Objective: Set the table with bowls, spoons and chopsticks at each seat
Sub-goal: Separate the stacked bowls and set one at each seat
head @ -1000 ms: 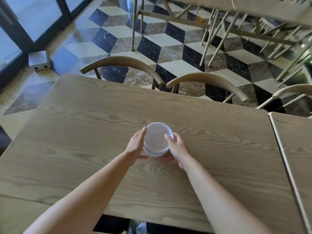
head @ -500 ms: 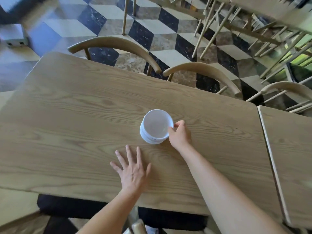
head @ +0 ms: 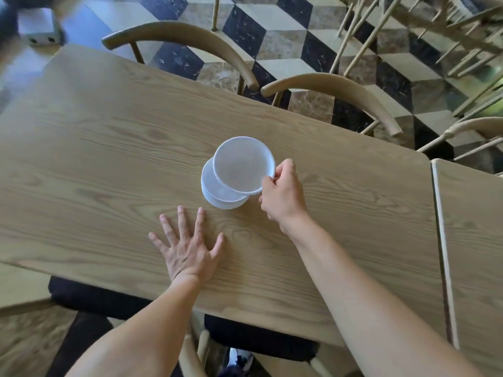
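Pinching is seen at the right hand [head: 283,197]: the near-right rim of the top bowl [head: 239,164] is gripped between thumb and curled fingers. This white bowl is held mouth-up, facing the camera, and is set off toward the far right over the stack of bowls [head: 217,198] beneath it, which it partly overlaps. Whether it touches the stack cannot be told. Being round, the bowls have no long axis; the stack's mouth also points up. The no. of bowls in the stack cannot be counted.

The stack is placed approx. mid-table on the wooden table [head: 109,159], nearer the far edge than the near one. The left hand [head: 187,248] is laid flat on the tabletop, palm down, fingers spread wide, nothing held; it is found near the stack on the near-left side, not touching it.

A second table [head: 473,227] is butted just beside the first on the right, w/ a narrow seam between. On the far side, two chairs w/ curved wooden backs are tucked in: the left chair [head: 185,36] and the middle chair [head: 334,88]; a third chair [head: 473,126] is seen by the second table. Dark seat cushions [head: 89,297] are visible under the near edge. A cube-pattern tiled floor [head: 277,17] is seen beyond, and a small white box [head: 38,31] is blurred at top left.
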The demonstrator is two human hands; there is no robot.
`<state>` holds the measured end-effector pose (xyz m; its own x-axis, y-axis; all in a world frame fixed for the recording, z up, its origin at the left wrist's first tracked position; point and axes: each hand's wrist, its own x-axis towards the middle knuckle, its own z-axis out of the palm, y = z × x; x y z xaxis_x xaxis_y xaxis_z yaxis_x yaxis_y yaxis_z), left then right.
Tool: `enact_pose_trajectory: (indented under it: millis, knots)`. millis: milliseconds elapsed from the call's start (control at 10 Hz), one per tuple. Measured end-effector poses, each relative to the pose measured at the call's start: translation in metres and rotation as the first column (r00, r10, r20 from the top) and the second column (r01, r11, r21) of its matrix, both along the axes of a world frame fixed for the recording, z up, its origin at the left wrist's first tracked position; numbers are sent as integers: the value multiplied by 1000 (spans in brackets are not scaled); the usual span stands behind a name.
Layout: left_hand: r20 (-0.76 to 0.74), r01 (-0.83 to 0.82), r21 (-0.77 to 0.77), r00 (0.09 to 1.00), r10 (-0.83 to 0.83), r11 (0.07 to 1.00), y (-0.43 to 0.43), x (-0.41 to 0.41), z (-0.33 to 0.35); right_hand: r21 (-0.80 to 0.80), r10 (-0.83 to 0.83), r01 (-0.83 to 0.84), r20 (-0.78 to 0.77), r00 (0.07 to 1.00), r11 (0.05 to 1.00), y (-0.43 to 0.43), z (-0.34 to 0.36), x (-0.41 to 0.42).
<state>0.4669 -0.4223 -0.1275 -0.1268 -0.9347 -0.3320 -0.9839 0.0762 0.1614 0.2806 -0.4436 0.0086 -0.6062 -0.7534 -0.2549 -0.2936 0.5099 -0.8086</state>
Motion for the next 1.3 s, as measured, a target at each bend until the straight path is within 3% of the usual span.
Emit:
enact_pose_trajectory:
  millis: [200,400,700,900,1300]
  knots:
    - [6,-16,-17,1000,16,1000,1,-1,0,-15,-161,168,211,964,986,72,16,-45]
    - [1,-26,-32,1000,26,999,3,-3,0,155,-298,265,263,917,952,163,-15,-51]
    - [-12,-30,-47,999,29,998,4,-3,0,305,-197,95,325,925,948,257,-52,-18]
    - [-35,-35,-52,999,33,998,6,-3,3,352,-160,38,325,932,935,265,-59,-8]
    - [-40,-35,-48,999,33,998,5,-2,1,357,-241,110,349,906,928,248,-55,-5]
